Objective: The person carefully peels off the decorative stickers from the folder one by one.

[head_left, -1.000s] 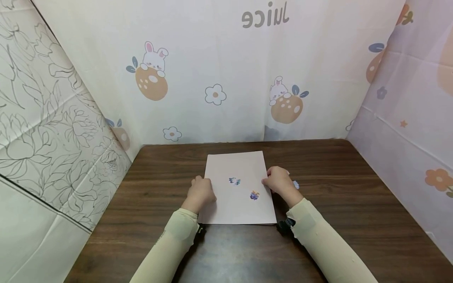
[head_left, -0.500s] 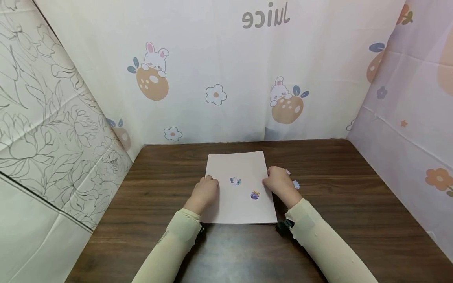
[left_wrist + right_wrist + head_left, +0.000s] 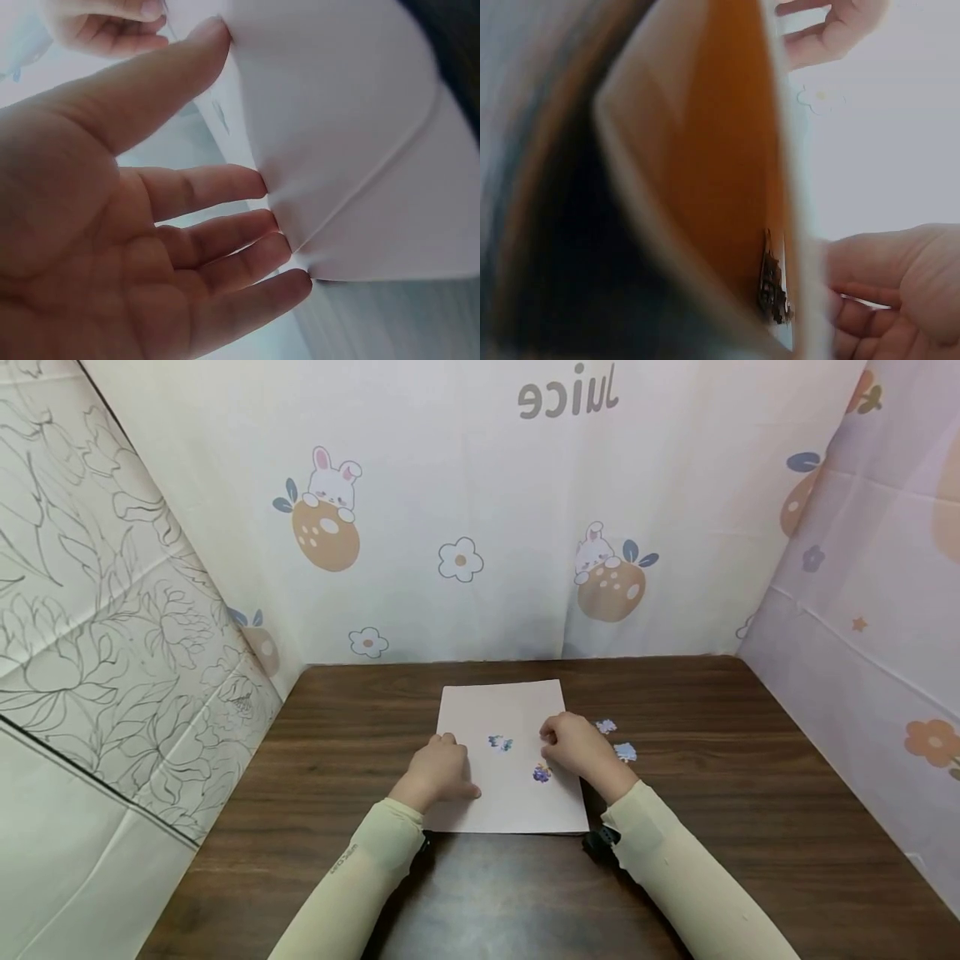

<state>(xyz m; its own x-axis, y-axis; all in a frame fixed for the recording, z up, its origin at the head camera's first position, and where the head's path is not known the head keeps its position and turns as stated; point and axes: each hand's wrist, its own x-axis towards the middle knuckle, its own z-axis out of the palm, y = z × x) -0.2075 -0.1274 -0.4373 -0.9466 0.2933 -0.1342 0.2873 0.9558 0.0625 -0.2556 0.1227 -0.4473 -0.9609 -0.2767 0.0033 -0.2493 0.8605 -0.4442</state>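
Note:
A white paper sheet [image 3: 495,802] lies on the table, bearing a small blue-and-white sticker-like patch [image 3: 500,743] and a purple-and-orange one [image 3: 542,773]. My left hand [image 3: 437,770] rests on the sheet's left side, thumb spread. In the left wrist view, its fairly straight fingertips [image 3: 251,182] touch the white surface. My right hand [image 3: 579,747] is over the sheet's right part, fingers bent, just above the purple patch. In the right wrist view that hand [image 3: 885,292] is at the sheet's near-upright edge; I cannot tell whether it pinches anything.
Two small pale-blue flat pieces, a farther one [image 3: 606,726] and a nearer one [image 3: 626,752], lie on the brown wooden table [image 3: 712,793] right of the sheet. Printed curtains [image 3: 465,485] surround the table's back and sides.
My right hand has moved left from the sheet's edge onto it, uncovering the pale pieces. My left hand has shifted right onto the sheet, its thumb now spread out.

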